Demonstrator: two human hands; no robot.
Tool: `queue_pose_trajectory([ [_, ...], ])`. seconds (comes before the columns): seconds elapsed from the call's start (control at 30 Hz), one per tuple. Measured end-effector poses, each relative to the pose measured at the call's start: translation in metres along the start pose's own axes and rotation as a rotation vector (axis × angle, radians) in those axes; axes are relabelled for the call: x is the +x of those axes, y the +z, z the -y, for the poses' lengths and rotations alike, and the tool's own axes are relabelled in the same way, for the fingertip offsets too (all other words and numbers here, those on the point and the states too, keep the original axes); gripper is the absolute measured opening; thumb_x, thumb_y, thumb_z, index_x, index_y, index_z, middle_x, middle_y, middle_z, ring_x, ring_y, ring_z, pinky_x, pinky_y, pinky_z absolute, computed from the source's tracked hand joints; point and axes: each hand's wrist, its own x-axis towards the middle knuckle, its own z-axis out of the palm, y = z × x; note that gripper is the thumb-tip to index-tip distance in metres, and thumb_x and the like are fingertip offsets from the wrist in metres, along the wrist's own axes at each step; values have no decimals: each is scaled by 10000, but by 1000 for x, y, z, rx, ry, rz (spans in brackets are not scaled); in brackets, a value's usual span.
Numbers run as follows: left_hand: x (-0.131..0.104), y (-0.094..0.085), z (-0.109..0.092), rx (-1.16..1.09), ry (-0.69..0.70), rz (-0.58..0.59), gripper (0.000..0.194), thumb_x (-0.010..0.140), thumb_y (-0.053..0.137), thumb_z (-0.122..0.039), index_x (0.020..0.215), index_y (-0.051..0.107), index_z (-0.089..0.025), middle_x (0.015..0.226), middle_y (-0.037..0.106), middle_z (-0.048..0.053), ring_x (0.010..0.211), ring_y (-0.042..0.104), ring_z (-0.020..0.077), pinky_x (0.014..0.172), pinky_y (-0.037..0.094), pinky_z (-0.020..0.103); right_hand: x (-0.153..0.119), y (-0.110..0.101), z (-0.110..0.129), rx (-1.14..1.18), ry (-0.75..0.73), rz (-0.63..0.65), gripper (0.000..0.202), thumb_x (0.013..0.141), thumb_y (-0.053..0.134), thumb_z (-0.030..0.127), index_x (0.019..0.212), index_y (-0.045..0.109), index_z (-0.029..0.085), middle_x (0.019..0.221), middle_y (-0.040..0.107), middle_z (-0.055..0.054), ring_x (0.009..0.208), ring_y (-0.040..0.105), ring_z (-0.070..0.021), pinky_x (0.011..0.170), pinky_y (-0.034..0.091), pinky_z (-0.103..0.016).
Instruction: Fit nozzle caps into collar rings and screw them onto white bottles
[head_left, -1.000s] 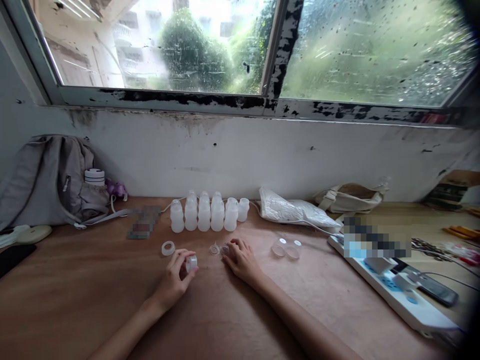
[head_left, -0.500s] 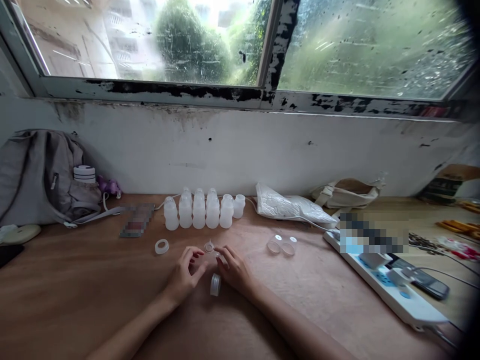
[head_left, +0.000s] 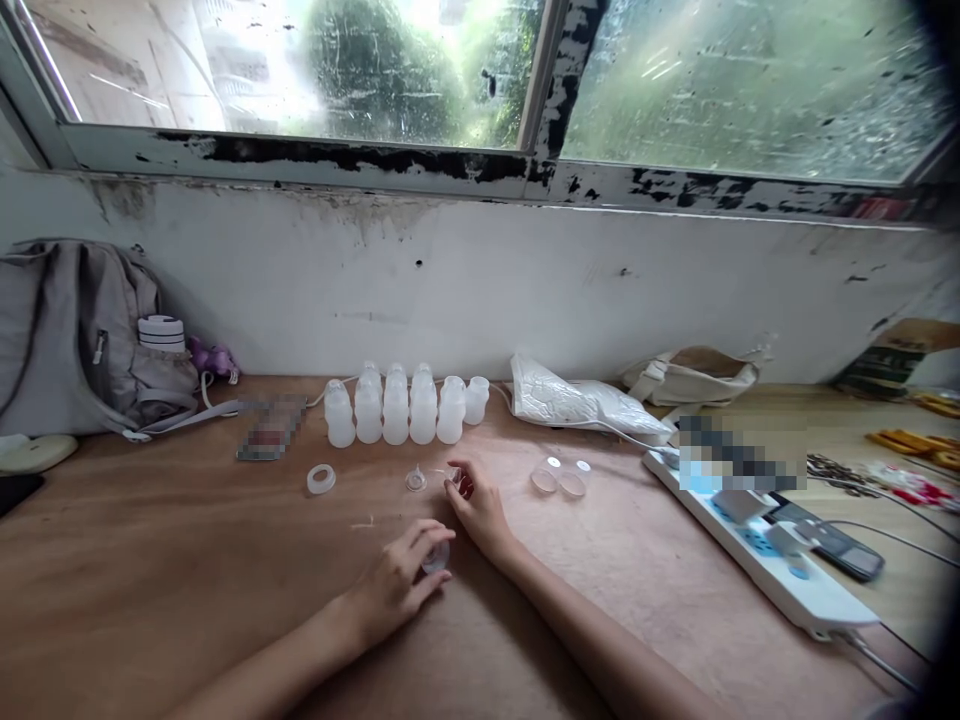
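My left hand (head_left: pixel 401 580) has its thumb and fingers closed round a clear plastic screw ring (head_left: pixel 436 557) low over the table. Up and to the right, my right hand (head_left: pixel 480 508) is curled with its fingertips at a small clear plastic piece (head_left: pixel 452 474), whose shape is mostly hidden. Just left of those fingertips, a clear teat-like part (head_left: pixel 415 481) stands on the wood. A whitish ring (head_left: pixel 321 480) lies further left. Behind them several frosted plastic bottles (head_left: pixel 396 410) stand in a row.
Round clear caps (head_left: pixel 559 480) lie to the right. A silvery white pouch (head_left: pixel 585 405) rests near the wall. On the right is a white power strip (head_left: pixel 780 560) with plugs and cables. A grey backpack (head_left: pixel 67 340) stands at the left, and a pale thin strip (head_left: pixel 364 523) lies mid-table.
My left hand has come down and right and closed round the clear screw ring. My right hand has shifted slightly up and right, away from the teat-like part. The view has tilted slightly.
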Motion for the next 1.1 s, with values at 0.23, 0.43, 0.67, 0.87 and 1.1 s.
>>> queue_pose_trajectory([
  [0.23, 10, -17, 27, -159, -368, -300, 542, 627, 703, -361, 1090, 471, -202, 934, 616, 36, 755, 598, 163, 691, 491, 286, -10, -3, 10, 52, -226, -54, 214, 734, 463, 133, 942, 449, 180, 675, 462, 16, 570, 465, -118, 557, 411, -227],
  [0.43, 5, -27, 28, 215, -125, -280, 434, 713, 634, -367, 1096, 484, -231, 1036, 603, 44, 958, 534, 217, 820, 404, 364, -22, -3, 34, -70, -386, 284, 254, 730, 437, 69, 944, 470, 201, 832, 539, -36, 718, 513, -147, 634, 412, -243],
  [0.67, 4, -24, 27, 384, 1, -279, 421, 739, 596, -405, 1075, 466, -188, 988, 626, 63, 901, 554, 228, 825, 352, 396, -20, -4, 48, 82, -156, 396, 227, 725, 551, 128, 923, 469, 204, 738, 530, 15, 585, 481, -101, 551, 405, -215],
  [0.87, 4, -24, 27, 281, -80, -330, 432, 684, 641, -442, 1004, 472, -207, 967, 619, 48, 905, 557, 226, 834, 375, 407, -13, -14, 61, 313, -59, 411, 115, 809, 471, 181, 902, 538, 178, 727, 594, -11, 609, 538, -99, 552, 429, -211],
  [1.1, 3, -25, 20, 8, -138, -315, 492, 704, 642, -385, 1125, 423, -253, 1150, 549, 56, 1090, 491, 215, 932, 376, 385, -1, -18, 53, 577, 314, 616, 263, 752, 542, 301, 956, 566, 135, 711, 605, -26, 531, 572, -114, 435, 447, -216],
])
